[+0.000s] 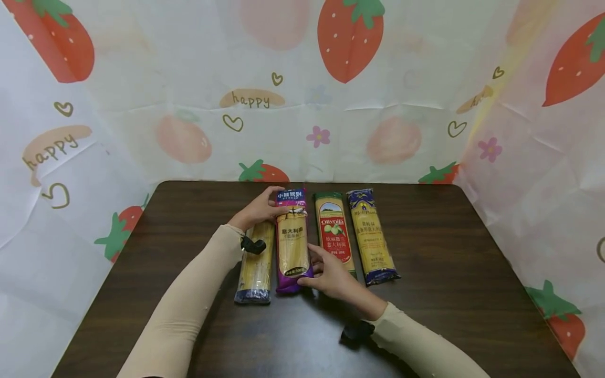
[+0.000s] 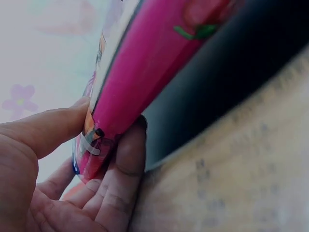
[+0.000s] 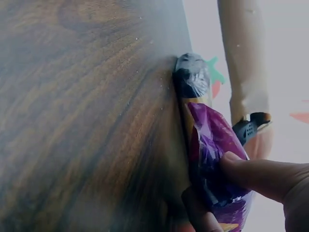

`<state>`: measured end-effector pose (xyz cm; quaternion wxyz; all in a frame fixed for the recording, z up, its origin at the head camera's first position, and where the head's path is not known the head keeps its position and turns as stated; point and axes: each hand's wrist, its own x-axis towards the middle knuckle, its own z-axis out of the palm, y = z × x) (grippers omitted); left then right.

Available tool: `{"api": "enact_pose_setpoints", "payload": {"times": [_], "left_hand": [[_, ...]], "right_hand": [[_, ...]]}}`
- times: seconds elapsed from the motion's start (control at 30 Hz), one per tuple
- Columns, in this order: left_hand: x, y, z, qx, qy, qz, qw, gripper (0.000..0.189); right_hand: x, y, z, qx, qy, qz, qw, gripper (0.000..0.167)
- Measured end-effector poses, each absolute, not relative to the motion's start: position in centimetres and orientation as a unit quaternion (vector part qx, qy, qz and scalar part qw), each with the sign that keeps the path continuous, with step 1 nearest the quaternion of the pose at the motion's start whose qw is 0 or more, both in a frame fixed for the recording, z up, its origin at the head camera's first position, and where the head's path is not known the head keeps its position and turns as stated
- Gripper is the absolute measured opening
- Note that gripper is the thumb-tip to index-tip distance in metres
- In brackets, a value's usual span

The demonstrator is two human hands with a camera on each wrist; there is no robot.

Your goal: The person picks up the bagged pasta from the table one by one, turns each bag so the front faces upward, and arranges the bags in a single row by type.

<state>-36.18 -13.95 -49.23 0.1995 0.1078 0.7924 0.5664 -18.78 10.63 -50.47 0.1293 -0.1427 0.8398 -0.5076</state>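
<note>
A pink-and-purple packet of spaghetti [image 1: 293, 241] is held at both ends, over the dark table. Near its top, my left hand [image 1: 260, 211] grips the left edge; the left wrist view shows the thumb [image 2: 58, 128] on one face of the packet and fingers behind it. My right hand [image 1: 333, 275] pinches the purple lower end [image 3: 219, 140], thumb [image 3: 260, 174] on top. Under the left wrist lies a spaghetti packet with a dark blue end [image 1: 255, 273], partly hidden. Close to my right hand lies a green-and-red Olivoilà spaghetti packet [image 1: 334, 226], its lower part partly covered.
A yellow-and-blue spaghetti packet [image 1: 373, 239] lies at the right of the row, slightly slanted. The dark wood table [image 1: 439, 252] meets a strawberry-print sheet [image 1: 293, 121] at the back and sides. Each wrist wears a small black camera [image 1: 253, 245].
</note>
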Motion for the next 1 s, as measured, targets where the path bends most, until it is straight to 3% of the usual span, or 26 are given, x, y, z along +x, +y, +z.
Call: {"api": "enact_pose_setpoints", "payload": {"times": [1.0], "left_hand": [[-34.7,-13.3,-48.8,0.113,0.883,0.432,0.144,0.071]], "right_hand": [[-19.3,9.3,-49.8,-0.147,0.897,-0.39,0.146,0.096]]}}
